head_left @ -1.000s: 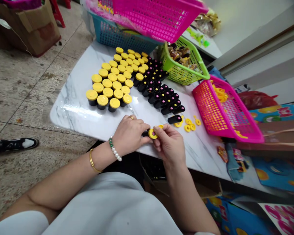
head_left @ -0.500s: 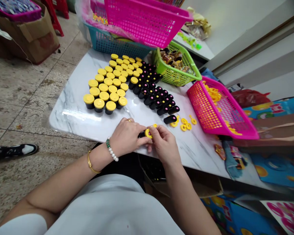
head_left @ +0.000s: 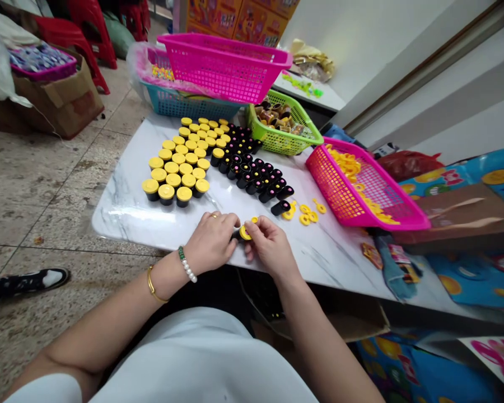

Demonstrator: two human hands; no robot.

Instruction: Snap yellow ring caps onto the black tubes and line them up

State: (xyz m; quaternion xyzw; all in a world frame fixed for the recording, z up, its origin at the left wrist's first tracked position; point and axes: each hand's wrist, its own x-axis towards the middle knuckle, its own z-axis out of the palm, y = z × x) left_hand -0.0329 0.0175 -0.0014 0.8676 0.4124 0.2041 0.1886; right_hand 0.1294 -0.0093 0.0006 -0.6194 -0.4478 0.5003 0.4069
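Note:
Near the table's front edge, my left hand [head_left: 212, 238] is closed round a small black tube [head_left: 236, 233], mostly hidden by the fingers. My right hand [head_left: 273, 243] pinches a yellow ring piece [head_left: 245, 232] against the tube's end. How far the ring sits over the end I cannot tell. Ahead of my hands stand rows of black tubes with yellow caps [head_left: 173, 179]. Beside them lie several black tubes [head_left: 255, 186] with pink or yellow dots on their ends. Loose yellow ring pieces [head_left: 306, 218] are scattered to the right of my right hand.
A pink basket [head_left: 369, 210] of yellow pieces stands at the right. Behind are a green basket [head_left: 285, 143] of brown-and-black items and a pink basket [head_left: 222, 70] on a blue one [head_left: 185, 106]. Cartons [head_left: 474, 274] line the right side. A shoe [head_left: 29, 282] shows on the floor.
The camera view has tilted up, so more of the background shows. Both hands stay together on the tube and ring. The pink dot inside the ring is now harder to see.

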